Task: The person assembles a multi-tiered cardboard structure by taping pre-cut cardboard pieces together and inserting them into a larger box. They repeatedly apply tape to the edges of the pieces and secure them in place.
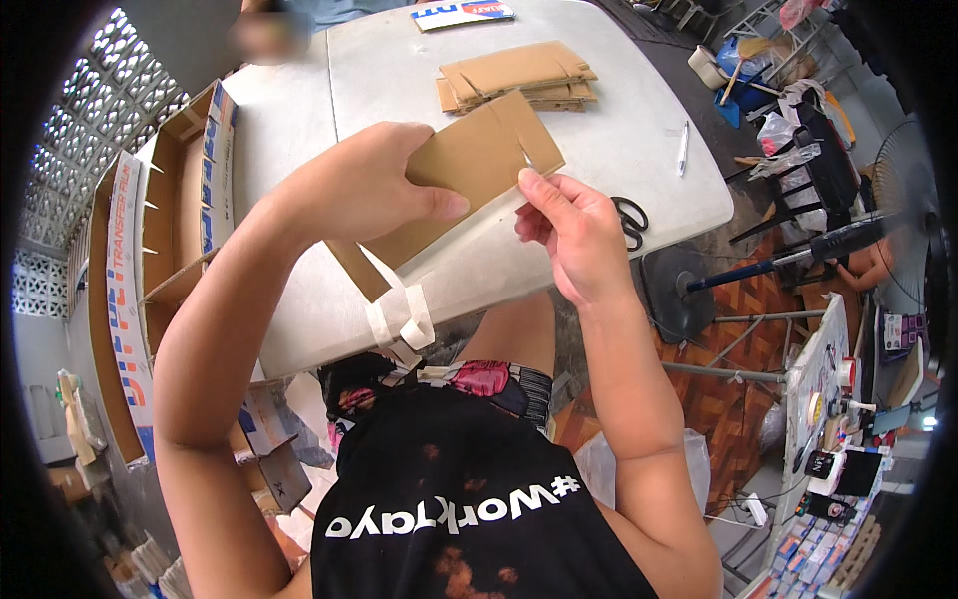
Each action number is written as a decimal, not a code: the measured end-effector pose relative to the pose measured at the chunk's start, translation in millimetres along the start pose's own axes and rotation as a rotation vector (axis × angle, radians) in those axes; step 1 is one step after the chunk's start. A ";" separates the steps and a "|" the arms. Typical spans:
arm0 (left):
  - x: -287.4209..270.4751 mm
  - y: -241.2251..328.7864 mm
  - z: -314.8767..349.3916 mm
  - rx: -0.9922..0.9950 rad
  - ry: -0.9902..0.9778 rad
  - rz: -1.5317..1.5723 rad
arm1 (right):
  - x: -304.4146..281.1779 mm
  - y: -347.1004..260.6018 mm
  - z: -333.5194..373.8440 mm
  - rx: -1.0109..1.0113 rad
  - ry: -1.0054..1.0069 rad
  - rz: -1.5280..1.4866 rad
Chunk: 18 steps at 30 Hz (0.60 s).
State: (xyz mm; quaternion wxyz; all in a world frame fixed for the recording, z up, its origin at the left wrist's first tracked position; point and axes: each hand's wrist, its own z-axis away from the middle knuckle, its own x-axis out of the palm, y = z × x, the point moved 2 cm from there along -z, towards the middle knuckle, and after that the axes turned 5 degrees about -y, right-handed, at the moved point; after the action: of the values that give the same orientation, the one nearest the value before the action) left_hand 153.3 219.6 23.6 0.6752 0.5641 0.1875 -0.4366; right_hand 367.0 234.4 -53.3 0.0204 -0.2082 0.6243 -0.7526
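Note:
My left hand (384, 185) holds a flat brown cardboard piece (454, 160) over the table, its thumb pressed on the top face. Close to the right end of this piece runs a thin slit or crease line. My right hand (571, 225) is pinched at the near right edge, beside a small pale tip at the slit; what its fingers hold is mostly hidden. Just right of that hand lie scissors (631, 222) with black handles. A narrow cardboard strip (359, 272) sticks out below my left hand, near a looped off-white band (404, 317) at the table edge.
Farther back on the white table (379, 60) sit stacked cardboard pieces (514, 75) and a printed card (462, 15). A white pen (683, 148) lies right. Open cardboard boxes (180, 190) stand left. A person (339, 10) is across the table; a fan (903, 220) stands right.

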 end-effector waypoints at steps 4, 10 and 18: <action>1.8 3.1 1.5 0.025 0.007 -0.004 | -1.5 12.0 -4.7 -0.024 0.006 -0.112; 5.0 -1.2 -1.3 0.035 0.025 0.048 | 6.6 14.2 -3.2 0.043 0.013 -0.237; 9.0 -6.9 -5.1 0.058 0.022 0.117 | 19.1 25.6 5.2 0.085 -0.017 -0.248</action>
State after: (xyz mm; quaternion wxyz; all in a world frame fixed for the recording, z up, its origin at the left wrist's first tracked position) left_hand 153.9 221.1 11.3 0.6809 0.5984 0.1488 -0.3952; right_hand 345.4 218.4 -71.3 -0.0589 -0.2892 0.5612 -0.7733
